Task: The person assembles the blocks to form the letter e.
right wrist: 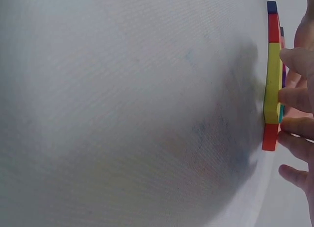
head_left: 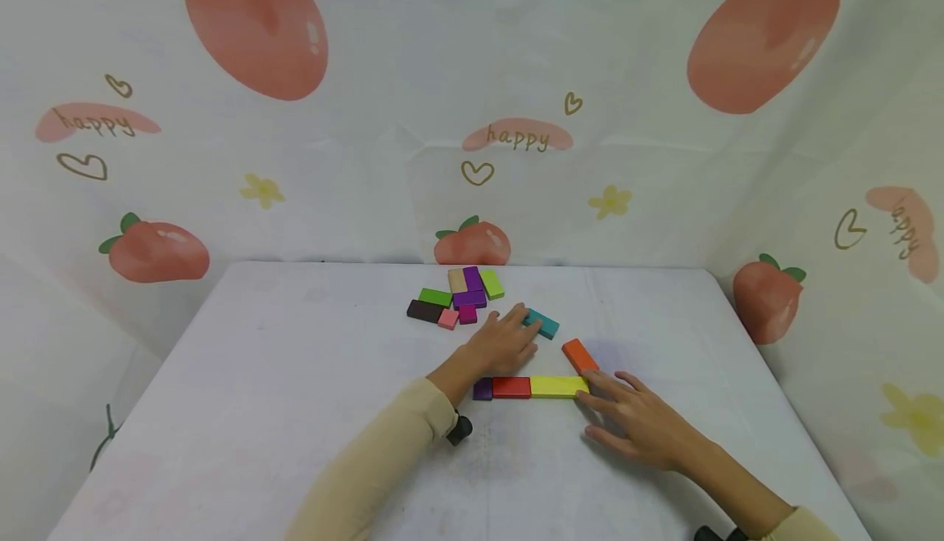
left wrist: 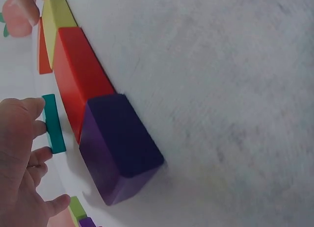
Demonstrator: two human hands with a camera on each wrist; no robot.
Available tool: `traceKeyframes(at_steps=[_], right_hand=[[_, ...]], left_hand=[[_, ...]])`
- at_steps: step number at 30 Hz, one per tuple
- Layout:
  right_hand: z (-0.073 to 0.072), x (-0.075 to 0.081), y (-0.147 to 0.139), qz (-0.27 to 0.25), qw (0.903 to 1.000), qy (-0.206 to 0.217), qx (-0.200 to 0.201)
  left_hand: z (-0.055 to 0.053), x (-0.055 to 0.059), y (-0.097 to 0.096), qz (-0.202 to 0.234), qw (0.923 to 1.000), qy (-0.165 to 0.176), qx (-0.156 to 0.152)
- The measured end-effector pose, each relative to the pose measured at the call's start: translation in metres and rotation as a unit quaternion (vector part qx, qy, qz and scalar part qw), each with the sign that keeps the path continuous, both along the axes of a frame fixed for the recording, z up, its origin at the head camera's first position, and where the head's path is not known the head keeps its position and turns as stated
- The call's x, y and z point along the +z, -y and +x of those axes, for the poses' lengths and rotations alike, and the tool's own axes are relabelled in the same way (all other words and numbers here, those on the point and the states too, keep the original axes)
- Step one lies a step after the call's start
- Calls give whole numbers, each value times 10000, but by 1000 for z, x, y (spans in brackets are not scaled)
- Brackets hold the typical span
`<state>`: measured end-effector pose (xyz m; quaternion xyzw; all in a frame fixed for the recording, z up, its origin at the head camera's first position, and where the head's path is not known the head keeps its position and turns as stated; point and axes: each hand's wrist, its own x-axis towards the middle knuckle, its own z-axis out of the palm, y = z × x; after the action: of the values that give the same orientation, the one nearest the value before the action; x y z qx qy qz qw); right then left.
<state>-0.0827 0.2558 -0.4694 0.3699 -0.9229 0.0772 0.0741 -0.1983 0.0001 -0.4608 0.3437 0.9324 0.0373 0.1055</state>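
Head view: short purple block (head_left: 483, 389), red rectangular block (head_left: 511, 388), long yellow block (head_left: 556, 387), already lined up! Beyond the yellow, slanted orange rectangular block (head_left: 578, 354) and loose block pile (head_left: 469, 300) sit unaligned. Right hand (head_left: 643, 420), fingers spread, gripless, at yellow; left hand (head_left: 500, 346) at teal rectangular block (head_left: 546, 325), grip unclear.

teal block (head_left: 544, 325): flat, slanted | yellow block (head_left: 555, 387): flat, touching red block (head_left: 511, 388)

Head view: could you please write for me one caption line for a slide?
Left hand at a teal block, right hand at an orange block and a yellow block.
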Motion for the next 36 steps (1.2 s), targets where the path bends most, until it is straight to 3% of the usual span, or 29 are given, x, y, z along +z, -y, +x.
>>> traceKeyframes(at_steps=[18, 27, 36], right_hand=[[0, 0, 0, -25, 9999, -99, 3], [-1, 2, 0, 33, 9997, 236, -105], [-1, 2, 0, 23, 9997, 220, -109]], left_hand=[[6, -3, -10, -259, 9993, -213, -160], [9, -2, -10, -266, 9991, -249, -216], [11, -3, -12, -320, 9985, -343, -270]])
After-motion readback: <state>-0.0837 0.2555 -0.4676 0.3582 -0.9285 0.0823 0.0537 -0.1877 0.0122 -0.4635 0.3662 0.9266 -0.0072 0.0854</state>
